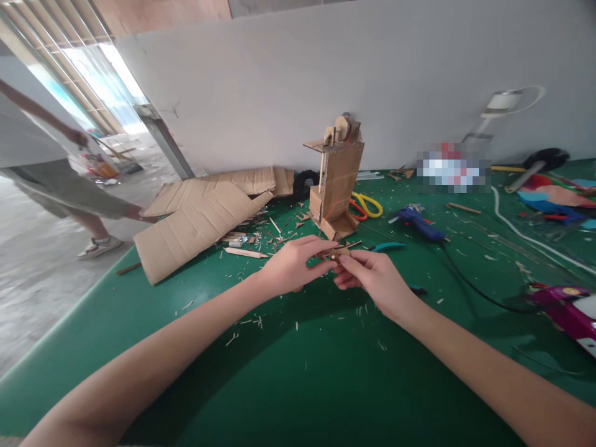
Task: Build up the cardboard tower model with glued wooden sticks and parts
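Observation:
Above the green table (307, 366), my left hand (293, 264) and my right hand (372, 276) meet. Between their fingertips is a small cardboard piece (339, 253) with a pale round stick end showing on it. Both hands are closed on this piece, the left from its left side and the right with thumb and fingers from its right. Just behind them stands an upright cardboard structure (343, 174), with round cardboard parts on top and a tray-like base. A thin reddish string hangs near its base, and where it ends is hidden by my fingers.
Large cardboard sheets (200, 223) lie at the left. Yellow-handled scissors (371, 206), teal-handled pliers (387, 247) and a blue glue gun (419, 225) with a black cord lie to the right. Scraps litter the tabletop. A person (60, 161) stands beyond the left edge.

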`<action>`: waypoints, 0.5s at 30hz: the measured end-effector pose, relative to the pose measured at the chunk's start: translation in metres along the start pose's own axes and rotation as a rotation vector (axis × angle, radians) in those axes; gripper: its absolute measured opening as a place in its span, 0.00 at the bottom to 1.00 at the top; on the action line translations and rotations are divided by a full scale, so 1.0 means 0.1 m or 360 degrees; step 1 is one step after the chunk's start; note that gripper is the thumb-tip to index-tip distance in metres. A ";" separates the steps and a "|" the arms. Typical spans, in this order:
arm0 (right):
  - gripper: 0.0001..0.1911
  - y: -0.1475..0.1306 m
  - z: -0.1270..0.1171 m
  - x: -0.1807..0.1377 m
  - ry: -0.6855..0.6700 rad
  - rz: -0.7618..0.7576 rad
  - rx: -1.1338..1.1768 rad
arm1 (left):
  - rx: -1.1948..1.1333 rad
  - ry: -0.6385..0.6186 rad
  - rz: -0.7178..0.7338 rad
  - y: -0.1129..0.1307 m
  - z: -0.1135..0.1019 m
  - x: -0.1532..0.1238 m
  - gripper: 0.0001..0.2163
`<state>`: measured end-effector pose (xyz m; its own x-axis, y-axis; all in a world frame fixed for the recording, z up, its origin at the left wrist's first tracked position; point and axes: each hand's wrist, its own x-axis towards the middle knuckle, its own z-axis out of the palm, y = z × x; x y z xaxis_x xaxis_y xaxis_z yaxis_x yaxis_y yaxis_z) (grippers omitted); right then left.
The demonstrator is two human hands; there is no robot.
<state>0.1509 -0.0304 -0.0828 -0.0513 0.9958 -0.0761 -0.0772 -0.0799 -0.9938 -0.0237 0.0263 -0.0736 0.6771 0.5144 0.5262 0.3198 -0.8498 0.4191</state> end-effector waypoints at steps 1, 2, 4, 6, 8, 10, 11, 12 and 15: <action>0.13 0.00 0.00 0.00 -0.0003 0.0005 0.0000 | -0.0040 0.0009 -0.0040 0.01 0.01 0.00 0.13; 0.13 0.00 0.01 -0.01 -0.0009 0.0007 -0.0002 | -0.0098 0.0020 -0.0098 0.02 0.02 0.00 0.13; 0.13 0.00 0.02 -0.02 -0.0036 0.0008 -0.0020 | -0.0230 0.0050 -0.0229 0.04 0.07 -0.01 0.12; 0.13 0.00 0.02 -0.02 -0.0084 -0.0005 -0.0063 | -0.0317 0.0091 -0.0331 0.07 0.11 -0.02 0.11; 0.14 0.01 0.03 -0.02 -0.0141 -0.0051 -0.0130 | -0.0357 0.0137 -0.0393 0.08 0.13 -0.03 0.10; 0.14 0.02 0.03 -0.03 -0.0177 -0.0105 -0.0191 | -0.0399 0.0162 -0.0434 0.09 0.13 -0.03 0.09; 0.14 0.03 0.03 -0.02 -0.0181 -0.0124 -0.0208 | -0.0425 0.0160 -0.0447 0.10 0.13 -0.03 0.09; 0.14 0.03 0.02 -0.02 -0.0178 -0.0133 -0.0216 | -0.0448 0.0153 -0.0456 0.10 0.13 -0.03 0.08; 0.14 0.04 0.02 -0.01 -0.0157 -0.0124 -0.0202 | -0.0474 0.0140 -0.0467 0.10 0.13 -0.02 0.08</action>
<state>0.1486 -0.0321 -0.0869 -0.1478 0.9890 0.0037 0.0412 0.0099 -0.9991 -0.0131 0.0152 -0.0806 0.5225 0.7483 0.4087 0.2762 -0.6021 0.7491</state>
